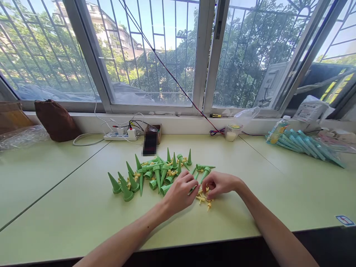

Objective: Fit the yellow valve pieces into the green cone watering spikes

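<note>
A pile of green plastic cone-shaped spikes (157,176) with ribbed caps lies in the middle of the table, some upright and others on their sides. Small yellow plastic fittings are mixed in among them. My left hand (182,191) is at the pile's right front, its fingers closed round a green spike that they mostly hide. Close to it, my right hand (221,183) has thumb and fingers curled in a pinch; whatever they hold is hidden. Below the fingertips lies a small heap of yellow fittings (200,199).
Along the window sill are a brown bag (55,120), a power strip (121,136) with cables, a small box (155,133) and a plastic cup (231,132). At right, a bottle (279,129) stands by stacked teal packets (308,146). The table's edge (222,241) runs beneath my forearms.
</note>
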A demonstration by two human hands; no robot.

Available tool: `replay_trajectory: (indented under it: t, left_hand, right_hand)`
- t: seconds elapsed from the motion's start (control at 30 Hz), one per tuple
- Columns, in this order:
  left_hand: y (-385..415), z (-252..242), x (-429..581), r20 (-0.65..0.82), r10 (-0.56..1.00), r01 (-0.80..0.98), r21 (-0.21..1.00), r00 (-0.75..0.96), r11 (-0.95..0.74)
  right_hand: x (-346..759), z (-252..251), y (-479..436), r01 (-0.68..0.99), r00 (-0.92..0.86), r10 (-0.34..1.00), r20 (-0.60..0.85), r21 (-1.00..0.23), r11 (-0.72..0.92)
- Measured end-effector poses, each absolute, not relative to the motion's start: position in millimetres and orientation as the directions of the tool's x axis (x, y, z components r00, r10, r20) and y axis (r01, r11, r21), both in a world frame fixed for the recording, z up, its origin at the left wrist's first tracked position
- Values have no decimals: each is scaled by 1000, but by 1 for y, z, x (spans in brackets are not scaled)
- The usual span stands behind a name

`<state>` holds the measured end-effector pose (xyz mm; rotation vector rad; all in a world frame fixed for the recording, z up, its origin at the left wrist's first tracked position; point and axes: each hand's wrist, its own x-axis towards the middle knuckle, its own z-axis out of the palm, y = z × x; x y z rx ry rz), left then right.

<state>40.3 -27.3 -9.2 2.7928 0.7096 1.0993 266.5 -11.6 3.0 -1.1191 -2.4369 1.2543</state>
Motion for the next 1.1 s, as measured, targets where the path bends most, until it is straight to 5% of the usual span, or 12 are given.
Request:
replay_trajectory:
  t: [0.67, 1.1]
  left_hand:
    - [-25, -11, 39, 562, 497, 447, 238, 661, -863]
    - [-25, -8, 37, 514, 507, 435, 264, 691, -861]
  right_hand:
    - [259, 2, -13, 568, -656, 739, -153, -744, 351]
    - [257, -4, -10, 312, -557, 830, -26, -933, 181]
